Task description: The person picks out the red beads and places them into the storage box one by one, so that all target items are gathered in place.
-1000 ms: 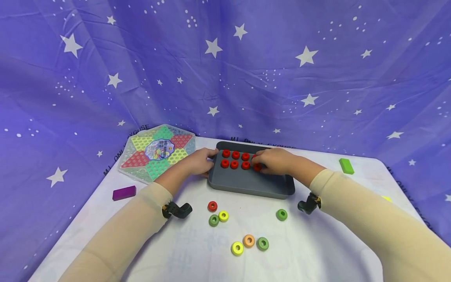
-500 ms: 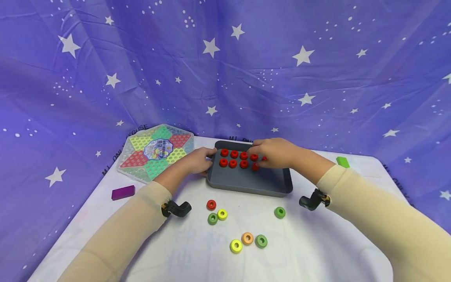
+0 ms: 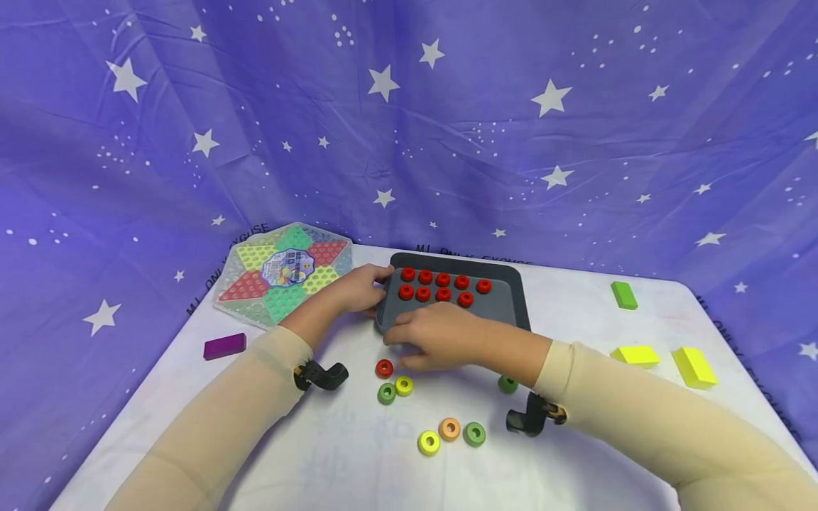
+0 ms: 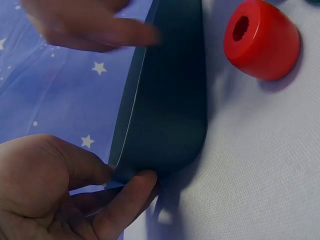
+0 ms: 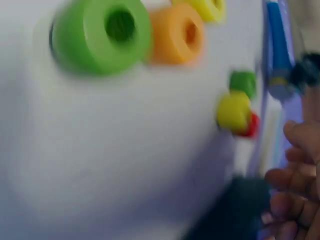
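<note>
While the left hand (image 3: 358,289) grips the near-left corner of the dark grey tray (image 3: 511,312), thumb on the rim and fingers (image 4: 125,202) curled under the edge, the tray sits on the white surface (image 3: 575,440) holding nine red rings (image 3: 443,285) in two rows along its far side. All nine lie flat with their holes up.

One more red ring (image 3: 384,367) lies on the surface just in front of the tray's near-left corner; it is a short, thick, glossy piece with a round hole through its middle. Close by it lie a green ring (image 3: 386,392) and a yellow ring (image 3: 403,385), touching each other.

The right hand (image 3: 434,339) lies palm down over the tray's near edge, its forearm reaching across from the right. Its fingers are loosely bent and close together, their tips just beside the loose red ring; whether they touch it cannot be told, and they pinch nothing visible. The right wrist view is blurred.
</note>
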`<state>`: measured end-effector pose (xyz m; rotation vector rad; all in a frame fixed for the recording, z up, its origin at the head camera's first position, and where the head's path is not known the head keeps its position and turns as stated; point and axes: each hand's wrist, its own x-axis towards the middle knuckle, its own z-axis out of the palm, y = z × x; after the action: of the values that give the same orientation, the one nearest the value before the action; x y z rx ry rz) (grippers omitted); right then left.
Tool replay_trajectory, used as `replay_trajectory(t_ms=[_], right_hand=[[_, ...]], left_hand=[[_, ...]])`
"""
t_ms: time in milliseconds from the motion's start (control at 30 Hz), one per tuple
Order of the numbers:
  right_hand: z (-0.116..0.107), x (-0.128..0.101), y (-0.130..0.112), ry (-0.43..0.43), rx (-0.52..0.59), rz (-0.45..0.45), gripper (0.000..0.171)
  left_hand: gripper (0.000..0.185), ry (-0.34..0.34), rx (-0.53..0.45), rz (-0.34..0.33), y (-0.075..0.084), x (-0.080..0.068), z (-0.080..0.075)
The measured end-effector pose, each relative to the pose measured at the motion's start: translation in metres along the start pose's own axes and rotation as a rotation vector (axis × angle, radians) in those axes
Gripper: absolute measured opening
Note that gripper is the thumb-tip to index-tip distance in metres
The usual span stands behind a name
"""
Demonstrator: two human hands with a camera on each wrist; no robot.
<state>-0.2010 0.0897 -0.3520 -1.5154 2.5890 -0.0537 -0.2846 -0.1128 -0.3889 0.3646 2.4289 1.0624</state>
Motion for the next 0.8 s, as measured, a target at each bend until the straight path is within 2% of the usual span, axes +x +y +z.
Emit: replay_trajectory(t_ms=[167,300,600,800], right_hand=[[0.022,0.014,-0.015,-0.013,-0.047,-0.014,0.034],[0.028,0.021,-0.017,-0.023,-0.039,0.015,0.031],[0.026,0.028,-0.019,-0.069,-0.018,0.048,0.023],[0.019,0.02,-0.016,-0.024,0.0,0.043,0.019]], left_hand=[[0.066,-0.003,-0.005,-0.003,-0.002,0.0,0.0],[0.065,-0.002,0.005,-0.003,-0.002,0.0,0.0],[0.065,0.001,0.025,-0.008,0.0,0.001,-0.001],[0.066,0.002,0.019,-0.005,-0.001,0.0,0.0]])
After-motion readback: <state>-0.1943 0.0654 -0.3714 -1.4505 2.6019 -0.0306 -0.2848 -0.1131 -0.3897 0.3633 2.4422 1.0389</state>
